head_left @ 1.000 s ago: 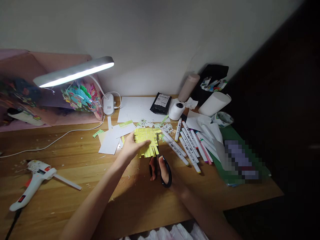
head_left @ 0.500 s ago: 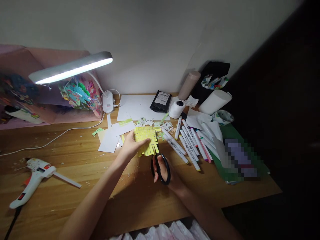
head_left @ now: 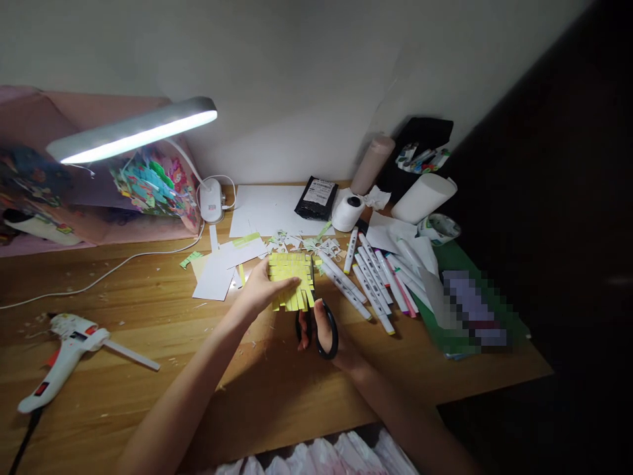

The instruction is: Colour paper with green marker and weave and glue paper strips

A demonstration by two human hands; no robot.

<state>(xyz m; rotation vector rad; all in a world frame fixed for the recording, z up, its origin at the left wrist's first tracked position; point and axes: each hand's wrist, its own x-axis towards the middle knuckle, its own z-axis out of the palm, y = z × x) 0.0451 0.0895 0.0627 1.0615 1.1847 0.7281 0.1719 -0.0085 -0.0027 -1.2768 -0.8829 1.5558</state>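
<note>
Smooth varnished wood with a streaky grain makes up the desk (head_left: pixel 163 277), dotted with tiny pale crumbs. Taking the yellow woven paper (head_left: pixel 291 269) as the clock's centre, stiff white cards (head_left: pixel 213 277) with crisp straight edges lie at nine o'clock, and curly, hole-riddled paper scraps (head_left: pixel 281 241) spread at twelve. A black plastic packet (head_left: pixel 316 198), crinkled and glossy, sits beyond them between twelve and one, with a fat white thread spool (head_left: pixel 346 214) between one and two. Slim white markers (head_left: pixel 370 284) fan out at three. A hard-shelled glue gun (head_left: pixel 69 356) lies well apart, between eight and nine, and a bright lamp (head_left: pixel 133 135) with a long flat head hangs at ten.

The yellow paper is held up over the desk in front of the person, near the middle of the view. It is a rough square of flat interlaced strips, with loose ends fringing its lower and right edges. The left hand (head_left: pixel 262 290) pinches it from nine o'clock, thumb laid across the face. At five o'clock, the right hand (head_left: pixel 324 326) grips black-handled scissors (head_left: pixel 336 333), their blades upright along the paper's right edge.
</note>
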